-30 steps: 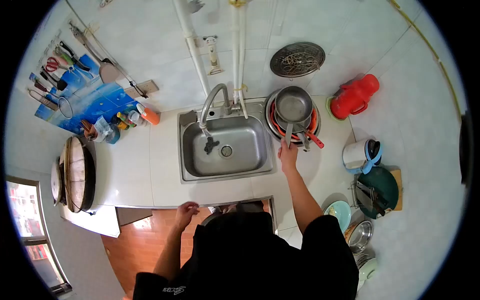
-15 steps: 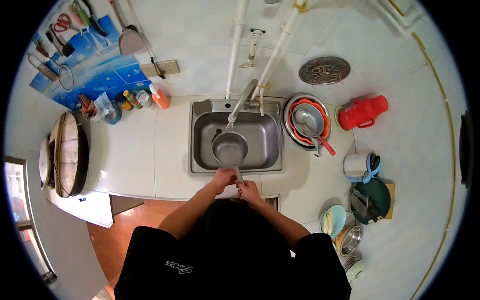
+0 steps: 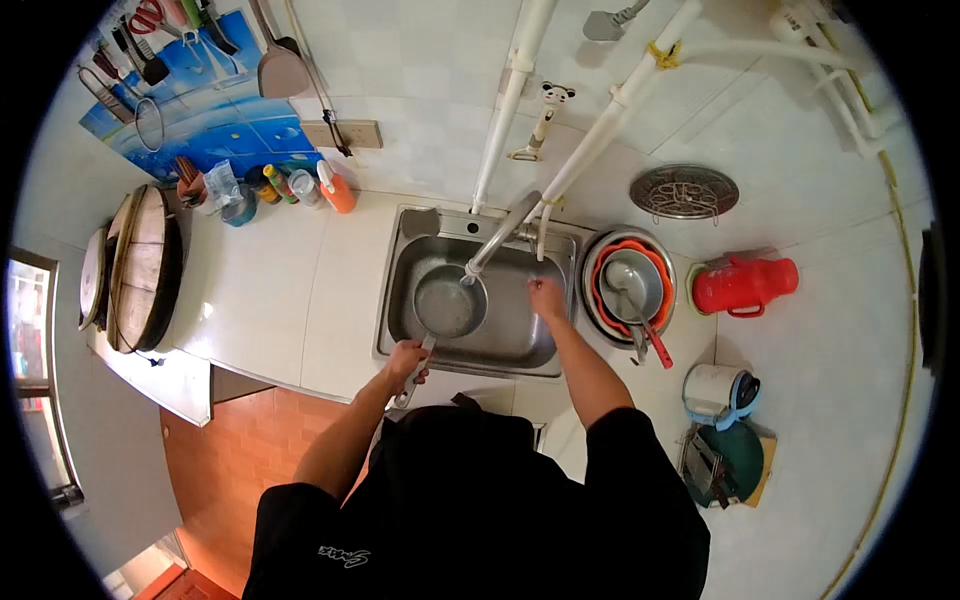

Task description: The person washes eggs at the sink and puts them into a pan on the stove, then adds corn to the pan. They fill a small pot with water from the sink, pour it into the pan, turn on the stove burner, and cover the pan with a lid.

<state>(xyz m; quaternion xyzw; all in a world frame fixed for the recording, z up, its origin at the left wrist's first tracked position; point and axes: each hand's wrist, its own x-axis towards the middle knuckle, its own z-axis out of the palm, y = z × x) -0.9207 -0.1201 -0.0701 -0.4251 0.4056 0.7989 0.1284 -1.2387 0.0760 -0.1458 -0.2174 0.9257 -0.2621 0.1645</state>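
A round metal saucepan (image 3: 447, 305) sits in the left part of the steel sink (image 3: 515, 345), its base toward the bottom of the basin. Its handle (image 3: 405, 394) sticks out over the front rim, and my left hand (image 3: 406, 363) is wrapped round it. The faucet (image 3: 503, 236) has its spout over the pan's right edge. My right hand (image 3: 547, 298) is over the right side of the sink, below the faucet's base and apart from the pan. Its fingers are curled; whatever they hold, if anything, is too small to make out.
Right of the sink, stacked basins (image 3: 590, 295) hold a metal ladle with a red handle (image 3: 660, 350). Farther right are a red thermos (image 3: 745, 285) and a white kettle (image 3: 708, 388). Bottles, including an orange spray bottle (image 3: 340, 192), line the wall at left.
My right hand has left the pan's handle and moved right over the sink. My left hand has shifted left and grips the handle alone. The whole view has shifted too.
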